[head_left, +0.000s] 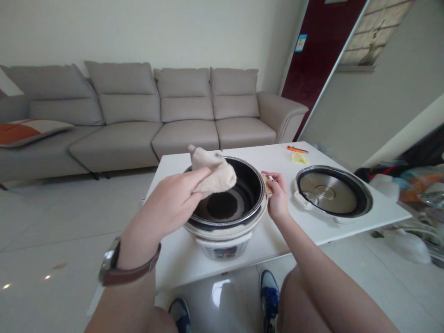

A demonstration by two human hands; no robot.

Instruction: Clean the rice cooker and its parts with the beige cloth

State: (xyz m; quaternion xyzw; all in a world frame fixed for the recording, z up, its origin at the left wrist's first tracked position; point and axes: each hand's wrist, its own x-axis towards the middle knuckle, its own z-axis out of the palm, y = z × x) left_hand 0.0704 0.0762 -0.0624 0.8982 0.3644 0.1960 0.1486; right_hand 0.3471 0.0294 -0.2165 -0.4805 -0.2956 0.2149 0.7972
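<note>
On the white table stands a white electric pressure cooker (225, 238) with its dark inner pot (251, 208) in place and its top off. My left hand (173, 199) is closed on an off-white cloth (217, 175), held bunched over the pot's left side. At the cooker's right rim, my right hand (278, 196) has its fingers closed around a small tan-brown piece, perhaps part of the cooker's side; its kind is unclear. To the right the cooker's round lid (328, 192) lies with its metal inner face up.
An orange-handled tool (297, 150) and a yellowish scrap (299, 158) lie at the far side of the table (274, 240). Behind it runs a grey sofa (187, 134) with an orange-and-white cushion (33, 131). Piled household things (416, 194) stand at the right.
</note>
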